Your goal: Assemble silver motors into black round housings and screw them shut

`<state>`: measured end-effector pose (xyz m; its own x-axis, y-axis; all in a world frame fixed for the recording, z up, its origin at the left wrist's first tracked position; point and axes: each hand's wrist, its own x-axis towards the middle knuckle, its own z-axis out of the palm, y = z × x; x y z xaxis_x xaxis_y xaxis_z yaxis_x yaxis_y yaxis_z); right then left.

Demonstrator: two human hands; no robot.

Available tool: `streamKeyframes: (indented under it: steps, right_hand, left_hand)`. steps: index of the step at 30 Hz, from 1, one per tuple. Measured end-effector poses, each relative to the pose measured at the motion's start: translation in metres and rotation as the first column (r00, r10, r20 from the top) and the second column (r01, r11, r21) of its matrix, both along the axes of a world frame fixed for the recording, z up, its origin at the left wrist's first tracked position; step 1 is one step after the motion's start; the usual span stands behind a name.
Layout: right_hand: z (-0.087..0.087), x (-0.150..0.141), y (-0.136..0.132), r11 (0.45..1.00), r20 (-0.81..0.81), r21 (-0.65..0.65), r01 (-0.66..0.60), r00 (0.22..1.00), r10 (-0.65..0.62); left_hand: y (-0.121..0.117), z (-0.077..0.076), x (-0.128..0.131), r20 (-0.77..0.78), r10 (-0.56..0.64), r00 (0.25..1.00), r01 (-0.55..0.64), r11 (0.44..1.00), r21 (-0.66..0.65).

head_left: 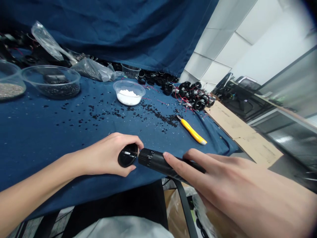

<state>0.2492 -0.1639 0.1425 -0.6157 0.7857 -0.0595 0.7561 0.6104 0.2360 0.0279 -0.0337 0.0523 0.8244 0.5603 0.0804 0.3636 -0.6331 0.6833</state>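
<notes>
Over the near edge of the tabletop (37, 132): one round black cup (126, 158), sitting between thumb and fingers of your left grip (109, 152), which is clasping its sides. One black cylindrical driver (157, 163), lying along your right grip (218, 178), which is wrapping its body; its tip is pointing at the cup's right side, contact unclear. Beyond both, one yellow-handled knife (193, 131) is resting.

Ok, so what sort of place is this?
Probably an electronics assembly workshop: a black cylindrical tool that resembles an electric screwdriver, a heap of round black parts with thin red wires, and a slim yellow-handled tool.
</notes>
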Motion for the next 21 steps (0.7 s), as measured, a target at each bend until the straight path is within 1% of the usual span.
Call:
streamKeyframes:
  steps: [2, 4, 6, 8, 9, 10, 12, 15, 18, 21]
  right_hand:
    - [-0.001, 0.002, 0.001, 0.999, -0.035, -0.036, 0.039, 0.999, -0.040]
    - [0.000, 0.004, 0.002, 0.984, -0.109, -0.143, 0.107, 0.986, -0.123]
    - [0.004, 0.007, 0.004, 0.933, -0.205, -0.309, 0.183, 0.946, -0.253]
    - [0.008, 0.009, 0.009, 0.856, -0.278, -0.463, 0.231, 0.879, -0.387]
    - [0.010, 0.010, 0.011, 0.824, -0.303, -0.513, 0.241, 0.847, -0.437]
    - [0.011, 0.011, 0.013, 0.805, -0.324, -0.542, 0.244, 0.822, -0.468]
    - [0.013, 0.011, 0.017, 0.801, -0.355, -0.549, 0.238, 0.801, -0.482]
    - [0.013, 0.011, 0.019, 0.821, -0.363, -0.526, 0.223, 0.814, -0.454]
    - [0.016, 0.010, 0.019, 0.818, -0.358, -0.537, 0.205, 0.823, -0.442]
    - [0.020, 0.010, 0.019, 0.817, -0.350, -0.543, 0.192, 0.833, -0.428]
  left_hand:
    - [0.000, -0.001, 0.000, -0.011, -0.003, 1.000, 0.003, 1.000, 0.007]
    - [0.000, -0.003, 0.000, -0.006, 0.002, 1.000, -0.002, 1.000, 0.024]
    - [0.001, -0.003, 0.000, 0.017, 0.020, 1.000, -0.021, 0.999, 0.046]
    - [0.002, -0.003, -0.001, 0.044, 0.048, 0.998, -0.051, 0.997, 0.060]
    - [0.003, -0.003, -0.001, 0.054, 0.062, 0.997, -0.065, 0.996, 0.061]
    - [0.003, -0.002, -0.002, 0.062, 0.075, 0.995, -0.079, 0.995, 0.060]
    - [0.003, -0.001, -0.002, 0.061, 0.089, 0.994, -0.093, 0.994, 0.057]
    - [0.004, -0.001, -0.002, 0.014, 0.079, 0.997, -0.080, 0.994, 0.069]
    - [0.005, -0.004, -0.001, -0.031, 0.060, 0.998, -0.057, 0.994, 0.089]
    - [0.006, -0.008, -0.001, -0.021, 0.066, 0.998, -0.063, 0.992, 0.106]
